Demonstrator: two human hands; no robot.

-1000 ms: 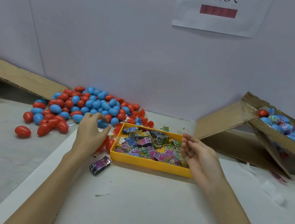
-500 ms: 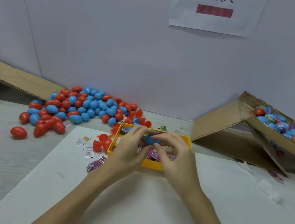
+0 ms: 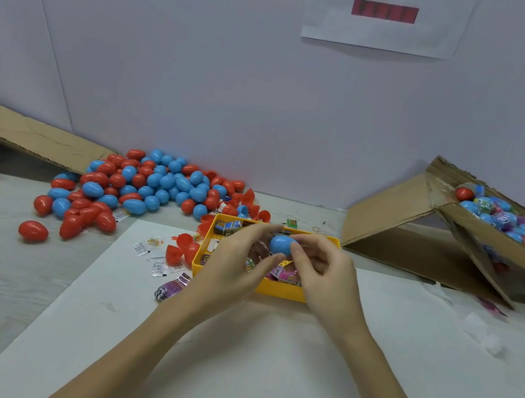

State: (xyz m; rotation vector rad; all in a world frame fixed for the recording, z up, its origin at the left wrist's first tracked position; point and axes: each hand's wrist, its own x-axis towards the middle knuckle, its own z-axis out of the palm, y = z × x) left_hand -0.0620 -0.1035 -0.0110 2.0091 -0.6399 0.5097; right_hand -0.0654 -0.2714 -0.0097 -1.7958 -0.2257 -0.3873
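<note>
With fingers of my left hand [image 3: 233, 263] and right hand [image 3: 328, 276] curled around the egg [image 3: 280, 244] over the tray [image 3: 280, 293], I judge it light, rigid and slick, best gripped on each half beside the seam.

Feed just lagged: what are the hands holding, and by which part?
One blue egg, above the yellow tray: the left hand pinches its left end, the right hand its right end.

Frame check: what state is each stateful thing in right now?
left hand, pinches the blue egg
right hand, pinches the same egg
blue egg, looks closed, off the table
yellow tray, holds small packets
red halves, open, beside the tray
cardboard box, tilted, holds wrapped eggs
</note>
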